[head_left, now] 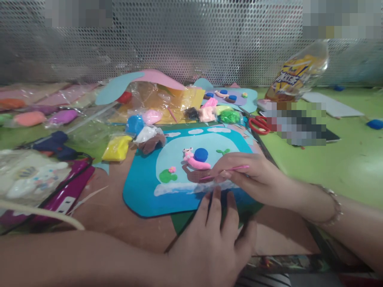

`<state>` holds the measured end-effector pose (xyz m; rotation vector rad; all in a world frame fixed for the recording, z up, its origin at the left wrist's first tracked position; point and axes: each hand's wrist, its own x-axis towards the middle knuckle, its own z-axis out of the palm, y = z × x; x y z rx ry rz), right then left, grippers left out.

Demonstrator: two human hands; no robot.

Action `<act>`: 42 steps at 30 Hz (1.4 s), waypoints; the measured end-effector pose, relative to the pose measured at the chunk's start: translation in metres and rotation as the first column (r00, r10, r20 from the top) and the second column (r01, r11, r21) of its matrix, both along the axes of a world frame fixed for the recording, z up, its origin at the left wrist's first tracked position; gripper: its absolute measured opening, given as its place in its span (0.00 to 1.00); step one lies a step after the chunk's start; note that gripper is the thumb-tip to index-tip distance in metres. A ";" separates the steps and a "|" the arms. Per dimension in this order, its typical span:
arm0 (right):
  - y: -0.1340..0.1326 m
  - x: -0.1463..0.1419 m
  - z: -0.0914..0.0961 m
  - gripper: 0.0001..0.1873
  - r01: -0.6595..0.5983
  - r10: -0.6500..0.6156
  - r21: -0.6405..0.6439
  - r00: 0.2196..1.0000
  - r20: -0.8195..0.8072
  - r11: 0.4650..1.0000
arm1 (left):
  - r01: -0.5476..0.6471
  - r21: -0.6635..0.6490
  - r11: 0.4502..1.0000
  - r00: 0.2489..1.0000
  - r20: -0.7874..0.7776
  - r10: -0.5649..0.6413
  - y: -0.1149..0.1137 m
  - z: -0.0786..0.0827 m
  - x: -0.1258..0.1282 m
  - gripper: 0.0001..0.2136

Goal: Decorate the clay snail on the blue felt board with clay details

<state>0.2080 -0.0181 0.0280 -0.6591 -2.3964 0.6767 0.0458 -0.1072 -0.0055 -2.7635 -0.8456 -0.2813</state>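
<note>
A blue card (pixel 139 179) carries a clay picture on a light blue ground. On it are a pink clay snail (pixel 197 162), a round blue clay piece (pixel 201 154), a textured brown clay shape (pixel 196 174), a green leaf (pixel 167 176) with a pink flower and a small green sprout (pixel 223 152). My right hand (pixel 254 175) pinches a thin pink clay tool (pixel 239 168), its tip at the brown clay. Across the card's lower edge lies my left hand (pixel 217 235), fingers spread. The lower right part of the card is hidden behind my hands.
Bagged clay, including a yellow pack (pixel 116 148) and a green one (pixel 230 116), lies behind and left of the card. Red scissors (pixel 259 125), a phone-like dark slab (pixel 330 135) and a leaning drink bottle (pixel 296 75) are at right. A perforated metal panel (pixel 191 44) stands behind.
</note>
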 end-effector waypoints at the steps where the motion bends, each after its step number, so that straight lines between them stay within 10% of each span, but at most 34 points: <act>1: 0.000 0.000 0.000 0.10 0.002 -0.002 0.000 1.000 -0.006 1.000 | -0.003 0.000 1.000 1.000 -0.002 0.003 0.000 0.000 0.000 0.28; 42: -0.001 0.000 -0.001 0.10 -0.011 0.011 0.013 1.000 0.003 1.000 | 0.002 0.030 1.000 1.000 0.006 -0.002 0.001 0.000 0.000 0.28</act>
